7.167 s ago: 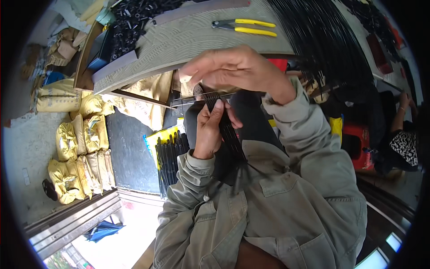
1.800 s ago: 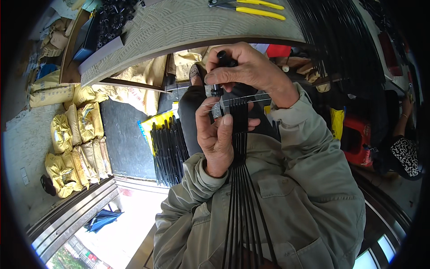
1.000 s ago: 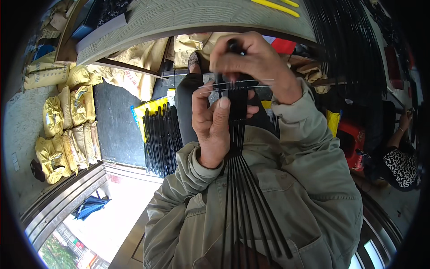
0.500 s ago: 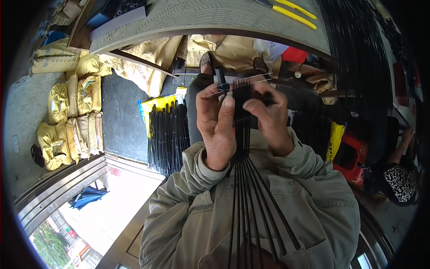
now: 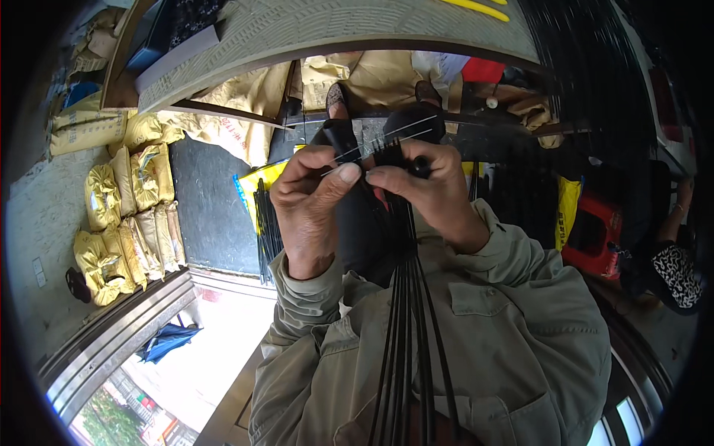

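My left hand (image 5: 306, 212) pinches thin metal wire (image 5: 349, 154) and a short black tubular part (image 5: 343, 138) between thumb and fingers, over my lap. Close to its right, my right hand (image 5: 440, 195) is closed on the upper ends of a bundle of thin black rods (image 5: 405, 297), which look like umbrella ribs. Those rods fan down across my grey-green jacket. The wire slants up to the right, past the rod tips. A round black knob (image 5: 421, 166) shows at my right fingers; what it belongs to is hidden.
A grey bench top (image 5: 357, 26) bears yellow-handled pliers (image 5: 480, 9) and many long black rods (image 5: 580, 82). Yellow sacks (image 5: 104, 260) stand at left. More black rods (image 5: 266, 223) stand beside my left arm. At right are a red stool (image 5: 611, 223) and another person's arm (image 5: 673, 215).
My left hand has moved left with the black tubular part, which is now tilted. My right hand's fingers have closed in on the rod tops. The view has shifted slightly.
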`<state>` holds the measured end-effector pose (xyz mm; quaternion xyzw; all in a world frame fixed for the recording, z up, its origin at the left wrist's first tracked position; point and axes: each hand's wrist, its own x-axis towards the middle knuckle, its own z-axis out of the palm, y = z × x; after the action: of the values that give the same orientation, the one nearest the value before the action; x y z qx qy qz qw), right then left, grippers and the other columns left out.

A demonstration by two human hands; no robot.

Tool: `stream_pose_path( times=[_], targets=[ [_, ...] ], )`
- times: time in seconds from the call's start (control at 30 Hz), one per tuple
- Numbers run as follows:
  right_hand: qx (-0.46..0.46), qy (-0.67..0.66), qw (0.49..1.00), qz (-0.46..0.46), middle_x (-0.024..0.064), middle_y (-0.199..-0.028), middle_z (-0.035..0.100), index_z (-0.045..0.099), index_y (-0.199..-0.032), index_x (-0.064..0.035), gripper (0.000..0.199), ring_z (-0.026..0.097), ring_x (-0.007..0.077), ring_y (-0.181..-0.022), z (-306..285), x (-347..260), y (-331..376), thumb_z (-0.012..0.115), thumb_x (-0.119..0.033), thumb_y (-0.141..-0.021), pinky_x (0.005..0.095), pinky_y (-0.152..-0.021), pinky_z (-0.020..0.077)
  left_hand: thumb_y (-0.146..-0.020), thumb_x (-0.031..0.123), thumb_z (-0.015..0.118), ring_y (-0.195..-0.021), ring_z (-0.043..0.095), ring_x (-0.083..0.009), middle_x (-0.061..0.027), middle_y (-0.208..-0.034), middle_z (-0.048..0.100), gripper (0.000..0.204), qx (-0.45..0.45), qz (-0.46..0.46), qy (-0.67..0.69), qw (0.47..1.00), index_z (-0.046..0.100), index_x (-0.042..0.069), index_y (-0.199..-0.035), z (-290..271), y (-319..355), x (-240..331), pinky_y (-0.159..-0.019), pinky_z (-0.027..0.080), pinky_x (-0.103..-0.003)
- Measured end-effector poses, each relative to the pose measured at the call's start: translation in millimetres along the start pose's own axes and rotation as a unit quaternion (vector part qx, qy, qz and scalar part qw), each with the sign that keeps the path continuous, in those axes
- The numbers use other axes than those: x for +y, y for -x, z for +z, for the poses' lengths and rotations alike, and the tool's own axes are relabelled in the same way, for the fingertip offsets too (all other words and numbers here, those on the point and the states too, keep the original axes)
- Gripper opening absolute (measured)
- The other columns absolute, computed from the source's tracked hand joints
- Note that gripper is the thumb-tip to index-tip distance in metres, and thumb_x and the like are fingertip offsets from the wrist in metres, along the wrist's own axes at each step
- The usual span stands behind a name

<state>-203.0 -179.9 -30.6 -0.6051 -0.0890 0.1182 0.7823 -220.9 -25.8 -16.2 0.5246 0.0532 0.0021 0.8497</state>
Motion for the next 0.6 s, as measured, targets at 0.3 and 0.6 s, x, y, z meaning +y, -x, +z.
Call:
stream_pose_path(
  times=[0.3, 0.6],
  targets=[
    [0.087, -0.090, 0.990, -0.064, 0.0001, -0.072, 0.058, 0.060, -0.076, 0.0004, 0.012, 0.049, 0.0041, -0.064, 19.7, 4.2, -7.1, 0.067, -0.010, -0.076, 0.0198, -0.056, 0.0376, -0.081, 0.005, 0.060, -0.080, 0.057, -0.0133, -0.0061, -0.084, 0.060, 0.024, 0.061, 0.001, 0.033, 0.998, 0.055, -0.003, -0.103, 12.3, 7.0, -2.7, -0.076, 0.045, -0.025],
    [-0.006, -0.013, 0.999, -0.036, -0.0016, -0.067, 0.054, 0.060, -0.076, 0.0003, 0.017, 0.046, 0.0033, -0.063, 8.8, -3.8, -2.5, 0.069, -0.014, -0.075, 0.0189, -0.056, 0.0372, -0.083, 0.007, 0.058, -0.073, 0.053, -0.0092, -0.0064, -0.089, 0.061, 0.026, 0.039, 0.020, 0.032, 0.999, 0.054, -0.002, -0.106, -2.3, 9.1, -13.2, -0.068, 0.041, -0.021]
  ],
)
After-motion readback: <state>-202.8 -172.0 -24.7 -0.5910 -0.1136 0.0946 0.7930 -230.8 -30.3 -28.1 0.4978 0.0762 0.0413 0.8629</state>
